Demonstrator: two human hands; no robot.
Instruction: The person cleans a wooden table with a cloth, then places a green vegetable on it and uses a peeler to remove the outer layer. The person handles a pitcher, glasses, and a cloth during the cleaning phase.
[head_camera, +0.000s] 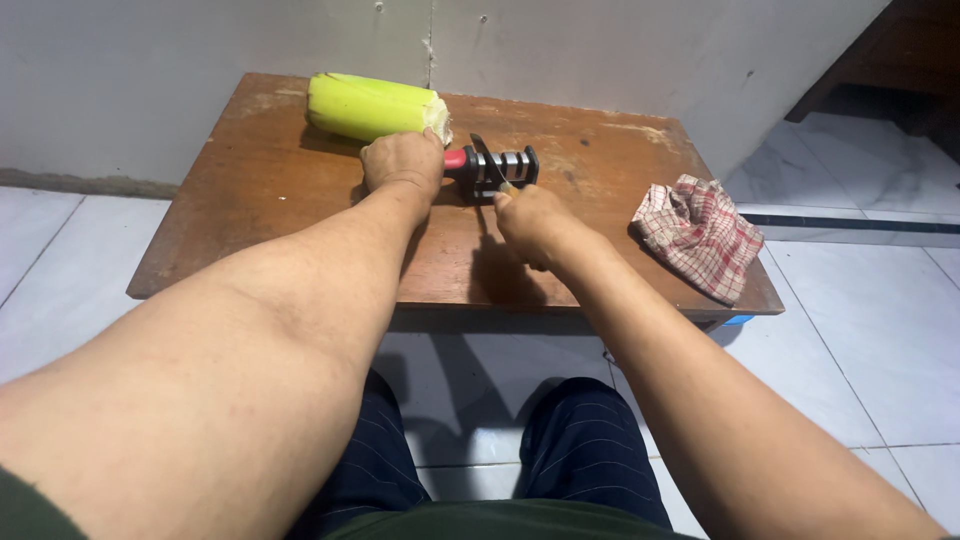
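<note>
Head view, looking down. Knife sharpener (497, 168), black with grey slots and a red handle end, sits near the middle of the table (250, 200), toward its back edge. Knife (487, 160) blade stands tilted in one of the slots, tip pointing up and away; which slot, cannot tell. Right hand (535, 222) closed around the knife handle just in front of the sharpener, handle itself mostly hidden in the fist. Left hand (402, 162) closed over the sharpener's red handle, pressed down on the table, knuckles up. Large yellow-green gourd-like vegetable (372, 106) lies on its side just behind the left hand, cut end facing right, touching or nearly touching the knuckles. Red-and-white checked cloth (698, 232) crumpled at the right end of the table, well apart from the sharpener. Table is low, worn brown wood, set against a pale wall (200, 50). White tiled floor (870, 330) around it. Dark striped trousers (585, 450) at the bottom of the frame.
</note>
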